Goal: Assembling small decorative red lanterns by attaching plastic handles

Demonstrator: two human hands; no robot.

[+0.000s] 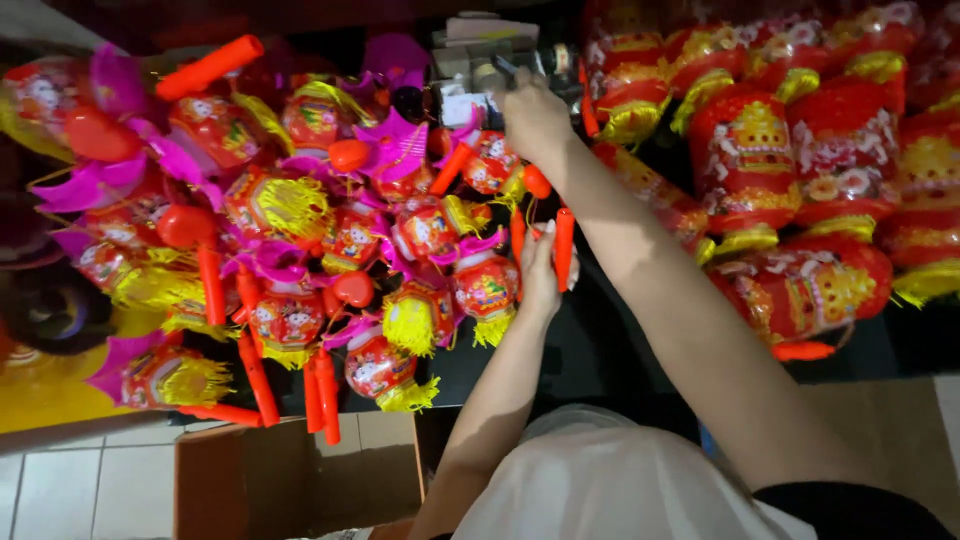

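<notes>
My left hand (541, 272) grips an orange-red plastic handle stick (564, 246), held upright beside a small red toy lantern (485, 285) with a yellow tassel. My right hand (534, 118) reaches far forward to the back of the surface, fingers closed around a small dark object (505, 68) that is mostly hidden. A heap of small red and pink toy lanterns (300, 230) with orange sticks lies to the left of both hands.
Larger red lanterns in clear wrapping (790, 170) are stacked on the right. A brown cardboard box (300, 475) stands at the lower left on a tiled floor. Small boxes and clutter (480, 50) sit at the far back.
</notes>
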